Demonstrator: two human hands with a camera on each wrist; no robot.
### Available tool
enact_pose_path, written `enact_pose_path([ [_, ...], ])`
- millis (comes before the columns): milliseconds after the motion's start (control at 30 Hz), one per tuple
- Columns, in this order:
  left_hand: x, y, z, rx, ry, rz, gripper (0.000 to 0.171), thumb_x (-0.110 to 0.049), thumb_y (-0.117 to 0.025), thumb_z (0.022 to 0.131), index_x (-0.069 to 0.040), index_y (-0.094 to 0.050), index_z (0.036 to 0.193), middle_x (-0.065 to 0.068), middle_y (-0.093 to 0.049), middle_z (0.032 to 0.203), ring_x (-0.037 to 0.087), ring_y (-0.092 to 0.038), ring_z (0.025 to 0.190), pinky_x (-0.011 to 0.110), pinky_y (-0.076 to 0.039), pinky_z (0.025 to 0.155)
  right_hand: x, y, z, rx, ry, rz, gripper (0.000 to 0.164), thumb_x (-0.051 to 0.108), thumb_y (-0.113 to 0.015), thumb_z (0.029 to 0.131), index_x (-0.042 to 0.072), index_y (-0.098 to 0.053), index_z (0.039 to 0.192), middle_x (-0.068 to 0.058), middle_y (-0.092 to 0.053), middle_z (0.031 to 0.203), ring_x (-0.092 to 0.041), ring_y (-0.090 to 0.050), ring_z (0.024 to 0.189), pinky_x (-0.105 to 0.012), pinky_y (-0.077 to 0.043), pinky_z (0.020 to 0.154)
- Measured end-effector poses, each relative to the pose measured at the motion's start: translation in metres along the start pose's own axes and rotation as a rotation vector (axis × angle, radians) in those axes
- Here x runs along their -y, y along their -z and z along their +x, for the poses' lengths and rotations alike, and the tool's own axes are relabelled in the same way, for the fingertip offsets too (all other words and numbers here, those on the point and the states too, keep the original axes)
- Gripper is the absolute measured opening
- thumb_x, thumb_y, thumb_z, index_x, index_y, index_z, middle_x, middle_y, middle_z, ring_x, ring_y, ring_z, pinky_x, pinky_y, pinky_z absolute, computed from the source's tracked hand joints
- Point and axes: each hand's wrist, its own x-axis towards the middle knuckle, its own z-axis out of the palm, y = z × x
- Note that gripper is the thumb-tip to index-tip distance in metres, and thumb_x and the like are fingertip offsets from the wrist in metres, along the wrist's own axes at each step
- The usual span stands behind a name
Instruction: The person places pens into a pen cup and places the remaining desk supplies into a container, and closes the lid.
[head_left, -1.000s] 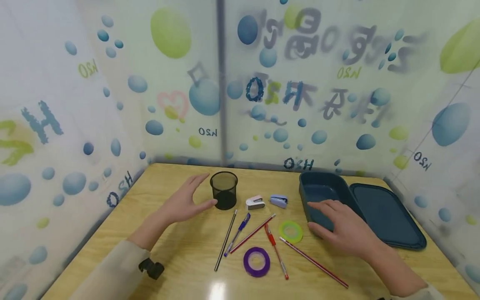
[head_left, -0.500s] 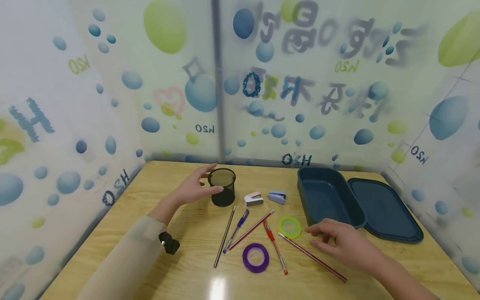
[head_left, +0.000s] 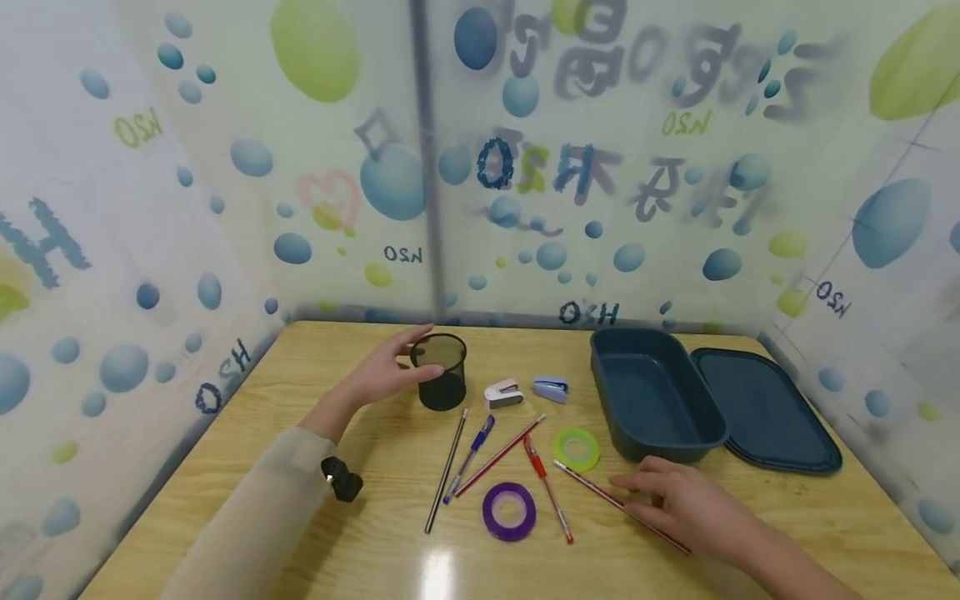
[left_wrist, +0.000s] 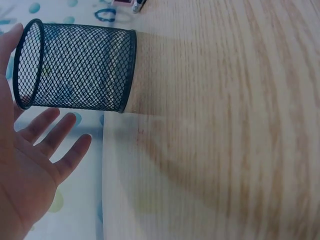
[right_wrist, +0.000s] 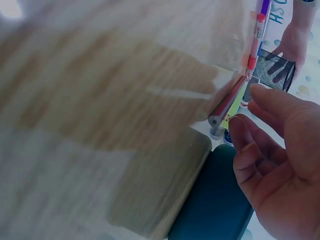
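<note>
My left hand (head_left: 378, 371) holds a black mesh pen cup (head_left: 444, 388) near its rim, thumb on the near side and fingers round the far side. The pen cup (left_wrist: 82, 67) stands upright on the table; in the left wrist view the lower fingers (left_wrist: 74, 155) are spread below it. My right hand (head_left: 678, 504) hovers low over a red pencil (head_left: 588, 483), its fingers loosely bent. In the right wrist view the end of the red pencil (right_wrist: 227, 106) shows just beyond the fingertips, with nothing between them.
Between the hands lie a dark pencil (head_left: 447, 467), blue pen (head_left: 471, 458), another red pencil (head_left: 501, 454), red pen (head_left: 549, 490), purple tape (head_left: 488, 527) and green tape (head_left: 562, 450). Behind are two small staplers (head_left: 503, 394), with a blue bin (head_left: 652, 446) and lid (head_left: 772, 408) at right.
My left hand has moved right to the pen cup and closed round its rim. My right hand has come down from beside the bin to the red pencil, its fingers bending more.
</note>
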Motion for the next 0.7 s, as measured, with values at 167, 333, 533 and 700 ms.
enact_pose_path([
  [167, 0.002, -0.001, 0.001, 0.007, 0.0, -0.006, 0.085, -0.053, -0.076, 0.101, -0.027, -0.037, 0.172, 0.014, -0.05, 0.168, 0.046, -0.052, 0.149, 0.063, -0.048, 0.117, -0.002, 0.0, -0.001, 0.007, 0.016, 0.015, 0.032, 0.03, -0.077, 0.104, 0.018, -0.08, 0.134, 0.012, -0.068, 0.107, 0.009, -0.049, 0.079, -0.02, -0.046, 0.066],
  [333, 0.003, -0.004, 0.001, 0.005, 0.001, -0.039, 0.082, -0.049, -0.076, 0.103, -0.025, -0.038, 0.172, 0.017, -0.061, 0.156, 0.044, -0.059, 0.14, 0.061, -0.052, 0.112, -0.002, -0.001, -0.002, -0.001, 0.039, 0.015, 0.031, 0.029, -0.076, 0.105, 0.022, -0.08, 0.135, 0.014, -0.067, 0.105, 0.009, -0.048, 0.078, -0.02, -0.045, 0.065],
  [533, 0.002, -0.005, 0.002, 0.001, 0.017, -0.059, 0.083, -0.049, -0.078, 0.102, -0.026, -0.038, 0.171, 0.016, -0.062, 0.155, 0.044, -0.059, 0.14, 0.062, -0.051, 0.113, 0.002, -0.002, 0.002, 0.028, 0.021, 0.005, 0.034, 0.032, -0.075, 0.105, 0.024, -0.078, 0.138, 0.018, -0.057, 0.097, 0.007, -0.045, 0.076, -0.02, -0.043, 0.064],
  [700, 0.003, -0.006, 0.002, 0.011, 0.022, -0.062, 0.084, -0.049, -0.077, 0.102, -0.023, -0.037, 0.171, 0.017, -0.06, 0.156, 0.045, -0.059, 0.141, 0.06, -0.052, 0.112, 0.006, -0.004, 0.01, 0.069, 0.006, 0.006, 0.035, 0.032, -0.074, 0.106, 0.026, -0.077, 0.14, 0.017, -0.053, 0.094, 0.005, -0.045, 0.077, -0.021, -0.041, 0.067],
])
